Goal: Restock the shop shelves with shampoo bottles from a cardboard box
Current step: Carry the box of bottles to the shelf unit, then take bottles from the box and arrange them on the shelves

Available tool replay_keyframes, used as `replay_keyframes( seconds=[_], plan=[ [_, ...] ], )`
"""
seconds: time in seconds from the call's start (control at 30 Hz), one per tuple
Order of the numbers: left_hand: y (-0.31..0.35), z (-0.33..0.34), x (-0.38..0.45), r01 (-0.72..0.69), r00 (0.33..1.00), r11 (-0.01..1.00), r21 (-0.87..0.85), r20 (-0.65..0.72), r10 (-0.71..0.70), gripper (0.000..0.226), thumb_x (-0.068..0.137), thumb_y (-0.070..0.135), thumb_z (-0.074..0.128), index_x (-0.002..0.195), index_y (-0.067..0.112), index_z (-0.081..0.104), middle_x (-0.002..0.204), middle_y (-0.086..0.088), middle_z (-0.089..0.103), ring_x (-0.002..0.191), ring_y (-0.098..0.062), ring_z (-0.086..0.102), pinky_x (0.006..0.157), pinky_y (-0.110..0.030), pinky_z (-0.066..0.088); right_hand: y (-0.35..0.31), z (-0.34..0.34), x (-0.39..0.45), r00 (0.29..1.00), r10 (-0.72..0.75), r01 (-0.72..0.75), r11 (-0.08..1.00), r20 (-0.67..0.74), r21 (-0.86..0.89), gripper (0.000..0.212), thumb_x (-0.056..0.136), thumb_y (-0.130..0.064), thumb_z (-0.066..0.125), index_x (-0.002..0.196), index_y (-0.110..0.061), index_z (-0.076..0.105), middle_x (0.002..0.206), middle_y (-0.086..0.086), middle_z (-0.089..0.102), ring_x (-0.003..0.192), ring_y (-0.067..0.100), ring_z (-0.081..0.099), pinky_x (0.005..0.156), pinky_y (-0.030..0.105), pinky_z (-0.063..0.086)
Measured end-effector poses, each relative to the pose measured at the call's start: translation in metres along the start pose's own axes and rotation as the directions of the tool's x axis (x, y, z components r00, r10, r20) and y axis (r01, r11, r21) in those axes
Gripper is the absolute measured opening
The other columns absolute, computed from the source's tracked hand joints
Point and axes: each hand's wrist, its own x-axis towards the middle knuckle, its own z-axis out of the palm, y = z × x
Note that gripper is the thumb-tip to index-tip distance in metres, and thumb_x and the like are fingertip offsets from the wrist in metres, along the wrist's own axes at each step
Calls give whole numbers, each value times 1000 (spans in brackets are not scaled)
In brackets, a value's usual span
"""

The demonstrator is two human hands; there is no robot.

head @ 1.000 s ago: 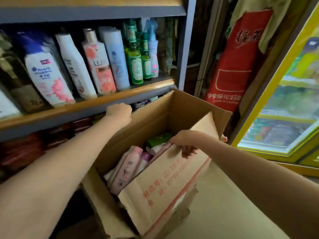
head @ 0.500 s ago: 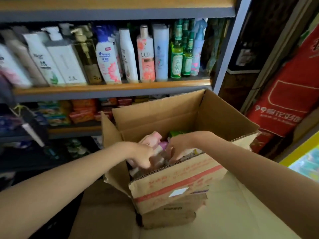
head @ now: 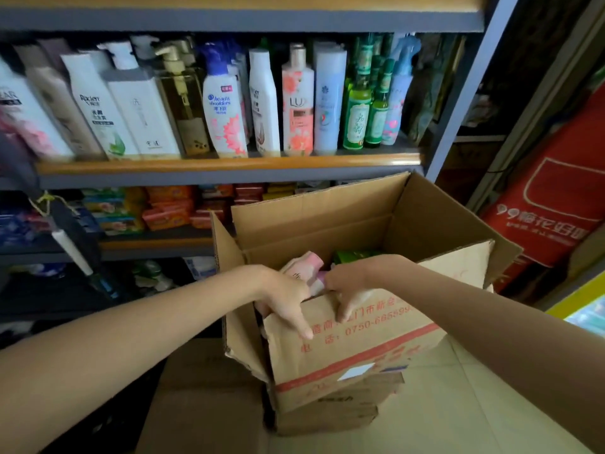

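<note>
An open cardboard box (head: 425, 224) stands in front of the shop shelf (head: 229, 163). Inside it I see a pink shampoo bottle (head: 306, 265) and a green pack (head: 352, 256); the rest of its contents are hidden by my hands and the near flap (head: 360, 342). My left hand (head: 288, 299) drapes over the flap's left corner, fingers pointing down its outside. Beside it, my right hand (head: 348, 290) curls over the flap's top edge. The shelf above holds a full row of shampoo bottles (head: 226, 106).
The box sits on another cardboard box (head: 327, 417), with flat cardboard (head: 203, 404) on the floor to the left. A lower shelf holds soap packs (head: 170, 208). A dark folded umbrella (head: 75, 237) hangs at left. A red bag (head: 550, 208) and a yellow-framed cooler (head: 582, 309) stand right.
Both hands have come from among the bottles onto the near flap's edge. My left hand had earlier left the far-left flap. My view has swung left and back.
</note>
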Motion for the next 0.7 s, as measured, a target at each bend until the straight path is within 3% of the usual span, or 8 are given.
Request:
replay_keyframes(
  seconds=[0.1,0.2,0.27,0.3,0.4,0.5,0.6,0.7],
  plan=[
    [-5,1,10,-89,976,979,183,-182,123,58,86,32,63,132,2,44,132,-8,38,123,-23,45,99,-38,45,0,-4,1,1000,2,-2,1000,-9,12,47,88,-30,63,131,-15,51,123,4,60,112,20,56,84,22,41],
    [-6,-18,1,-85,979,944,320,-152,140,49,86,32,63,125,4,48,124,-13,44,108,-23,53,94,-40,48,-3,-12,-2,997,10,-9,1000,-76,18,44,87,-29,64,127,-14,53,114,1,61,107,19,57,79,21,39],
    [-5,-33,-11,-40,988,933,357,-126,91,22,88,29,62,104,18,52,118,-13,54,97,-20,56,90,-36,50,-10,-22,-4,989,-5,18,996,-145,85,43,88,-23,64,128,-17,51,108,-3,59,105,16,57,83,22,40],
    [-5,-38,-17,-35,988,921,388,-127,91,20,89,26,61,104,17,52,116,-14,58,95,-18,56,85,-32,49,-14,-26,-5,984,-22,43,992,-177,116,44,88,-20,64,130,-19,49,112,-2,60,107,17,56,86,23,40],
    [-18,-44,-27,8,987,886,463,-147,68,53,91,25,57,132,-4,40,120,-17,59,97,-22,57,76,-23,39,-29,-30,6,977,-19,39,995,-215,91,47,90,-20,61,134,-18,46,123,3,58,113,21,54,86,23,37],
    [-41,-34,-19,17,993,880,475,-111,41,54,88,33,59,135,10,43,126,-12,56,108,-24,56,91,-32,46,-43,-25,23,988,0,1,1000,-155,3,43,92,-25,58,131,-10,50,122,8,59,113,23,54,84,25,38],
    [-50,-40,-18,3,1000,932,361,-23,6,38,89,36,58,119,12,58,128,-5,55,116,-20,54,97,-38,47,-40,-29,26,995,-23,26,999,-96,28,41,92,-28,57,128,-9,53,118,7,60,114,23,55,83,24,38],
    [-38,-62,-27,8,998,1000,10,60,-8,35,93,33,53,123,15,58,108,6,62,106,-13,61,88,-25,52,-22,-44,25,997,-69,73,950,-24,304,41,89,-36,60,123,-13,59,118,1,62,112,25,59,88,27,48]
  ],
)
